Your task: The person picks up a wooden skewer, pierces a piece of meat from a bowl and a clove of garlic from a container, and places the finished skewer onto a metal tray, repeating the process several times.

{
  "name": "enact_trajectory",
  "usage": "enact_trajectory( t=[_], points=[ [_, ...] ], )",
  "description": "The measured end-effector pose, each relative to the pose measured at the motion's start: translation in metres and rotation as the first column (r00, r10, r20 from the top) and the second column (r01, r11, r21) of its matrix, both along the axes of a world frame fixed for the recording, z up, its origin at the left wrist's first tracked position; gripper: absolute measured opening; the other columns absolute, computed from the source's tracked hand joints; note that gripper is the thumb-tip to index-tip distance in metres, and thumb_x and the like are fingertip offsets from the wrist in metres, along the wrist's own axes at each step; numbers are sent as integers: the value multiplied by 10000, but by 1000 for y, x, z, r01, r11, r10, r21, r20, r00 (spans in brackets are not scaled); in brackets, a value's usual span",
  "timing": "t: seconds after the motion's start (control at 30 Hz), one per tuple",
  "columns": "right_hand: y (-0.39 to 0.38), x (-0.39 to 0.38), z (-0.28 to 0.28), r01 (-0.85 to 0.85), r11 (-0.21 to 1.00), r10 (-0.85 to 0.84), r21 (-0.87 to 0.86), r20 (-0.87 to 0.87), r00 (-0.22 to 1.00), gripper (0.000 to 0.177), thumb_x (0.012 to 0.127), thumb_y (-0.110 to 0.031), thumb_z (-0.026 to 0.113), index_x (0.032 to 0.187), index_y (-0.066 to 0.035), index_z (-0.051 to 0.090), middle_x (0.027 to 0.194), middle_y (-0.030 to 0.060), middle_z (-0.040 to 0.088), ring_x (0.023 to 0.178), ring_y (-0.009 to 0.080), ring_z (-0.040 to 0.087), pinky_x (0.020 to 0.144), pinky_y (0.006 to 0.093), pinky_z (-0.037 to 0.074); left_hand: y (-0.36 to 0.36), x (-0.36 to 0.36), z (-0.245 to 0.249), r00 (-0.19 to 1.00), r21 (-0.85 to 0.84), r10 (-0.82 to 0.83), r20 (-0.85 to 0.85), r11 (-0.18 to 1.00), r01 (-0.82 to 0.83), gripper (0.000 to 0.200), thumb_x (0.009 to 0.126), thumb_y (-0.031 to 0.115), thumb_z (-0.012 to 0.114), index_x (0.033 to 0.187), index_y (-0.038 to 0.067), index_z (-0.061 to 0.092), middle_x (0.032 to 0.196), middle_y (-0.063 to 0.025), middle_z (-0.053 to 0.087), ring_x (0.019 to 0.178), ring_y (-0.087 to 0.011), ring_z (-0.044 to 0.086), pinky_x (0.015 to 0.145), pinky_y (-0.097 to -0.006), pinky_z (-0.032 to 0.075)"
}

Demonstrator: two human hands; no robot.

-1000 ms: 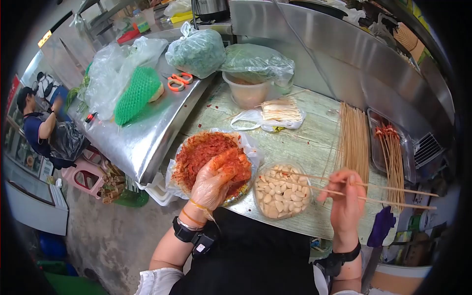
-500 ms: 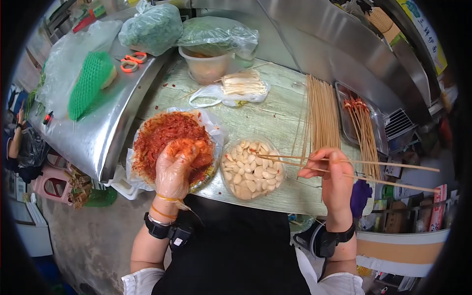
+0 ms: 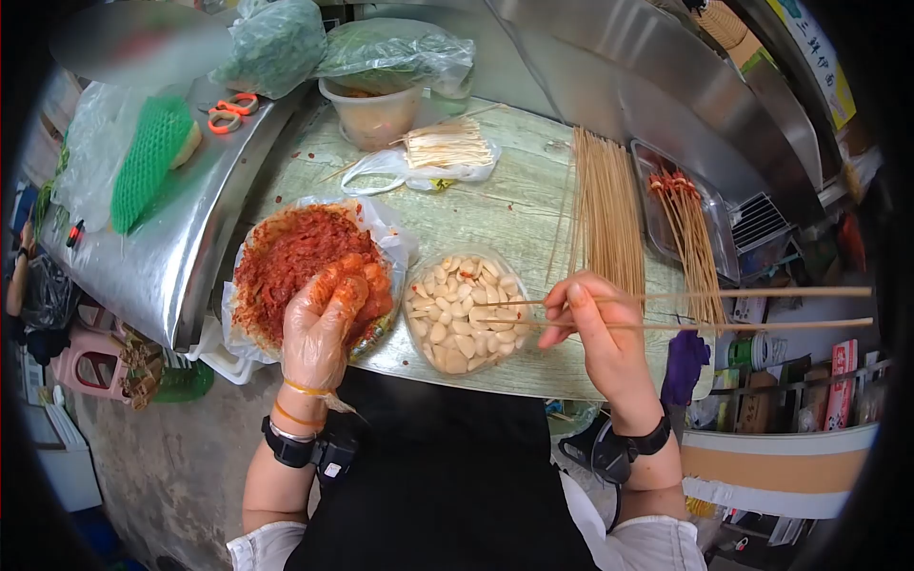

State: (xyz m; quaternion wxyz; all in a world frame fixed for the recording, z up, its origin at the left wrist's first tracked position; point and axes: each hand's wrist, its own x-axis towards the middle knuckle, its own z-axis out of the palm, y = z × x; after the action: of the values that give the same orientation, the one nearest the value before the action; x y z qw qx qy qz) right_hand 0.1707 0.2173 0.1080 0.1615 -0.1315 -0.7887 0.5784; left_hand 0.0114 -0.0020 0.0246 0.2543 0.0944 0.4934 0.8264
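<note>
My left hand [image 3: 322, 319], in a clear plastic glove stained red and banded at the wrist, is closed at the right edge of a bowl of red chili mixture [image 3: 300, 252]. Its fingertips are smeared red, and what they pinch cannot be made out. My right hand [image 3: 595, 324] holds two long wooden sticks [image 3: 762, 309] between thumb and fingers. The sticks' left tips lie over a clear container of peeled white cloves [image 3: 465, 319], which stands between my hands.
Many bare skewers [image 3: 606, 214] lie beyond my right hand, beside a metal tray [image 3: 728, 252] with loaded skewers [image 3: 685, 214]. Thin pale strips [image 3: 447, 145] rest on a plastic bag near a lidless tub [image 3: 373, 119]. Orange scissors [image 3: 231, 112] lie on the steel surface at left.
The view has shifted, so the table items appear further left. The two sticks have levelled out, their tips still over the cloves. My left hand stays at the chili bowl.
</note>
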Motion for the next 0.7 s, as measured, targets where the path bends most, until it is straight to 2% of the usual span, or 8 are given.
enact_trajectory(
  t=[0.07,0.17,0.27,0.33,0.43,0.57,0.63,0.7],
  points=[
    [-2,-4,-2,18,998,-18,-52,-2,1000,320,983,-178,430,827,62,573,786,86,555,621,140,596,569,230,497,0,2,3,1000,-12,-13,-15,1000,12,313,915,70,517,1202,-54,499,1118,-143,600,993,-234,621,852,-365,533],
    [-2,-6,-6,-36,999,37,22,-22,999,324,982,-181,434,808,59,564,793,86,560,623,142,597,568,239,500,-1,4,8,999,-25,-23,-47,999,21,322,919,40,484,1216,-85,488,1138,-159,595,1020,-212,597,879,-329,503],
    [2,-2,-8,-5,997,10,72,-65,998,391,992,-294,415,810,31,534,785,85,544,596,157,608,565,245,491,-3,2,11,997,-19,-12,-72,1000,10,323,917,42,489,1214,-85,490,1136,-159,596,1021,-207,596,883,-325,498],
    [7,1,-8,109,987,-119,-118,-81,990,391,996,-316,388,818,9,513,772,99,549,569,169,608,542,252,499,-4,3,11,998,27,-23,-50,999,24,336,915,48,498,1224,-83,479,1151,-168,586,1019,-216,599,885,-333,498],
    [7,2,-7,164,971,-189,-172,-138,972,385,999,-319,359,819,-7,494,771,118,551,541,183,603,514,261,506,-3,7,16,995,68,-94,15,993,93,372,925,106,513,1245,-75,459,1162,-182,577,1015,-237,603,885,-354,498],
    [-5,-5,3,104,966,-171,-238,-283,944,383,996,-314,355,820,-1,488,749,122,539,516,191,580,502,272,514,0,10,13,973,194,-231,-1,954,227,427,956,241,490,1251,-65,452,1160,-200,572,1029,-269,593,879,-400,498],
    [-12,-11,2,-52,959,-59,-280,-375,925,384,1004,-304,342,851,8,505,800,123,546,593,204,629,568,270,514,5,14,21,954,259,-297,32,925,279,430,961,256,485,1257,-54,453,1169,-197,569,1045,-266,586,882,-414,497],
    [-24,-17,0,-78,955,-35,-286,-370,928,389,1000,-310,350,855,17,503,842,131,527,601,206,631,578,273,515,5,15,21,953,270,-302,20,919,286,430,962,260,484,1258,-50,456,1171,-193,569,1051,-264,583,884,-419,496]
  ],
)
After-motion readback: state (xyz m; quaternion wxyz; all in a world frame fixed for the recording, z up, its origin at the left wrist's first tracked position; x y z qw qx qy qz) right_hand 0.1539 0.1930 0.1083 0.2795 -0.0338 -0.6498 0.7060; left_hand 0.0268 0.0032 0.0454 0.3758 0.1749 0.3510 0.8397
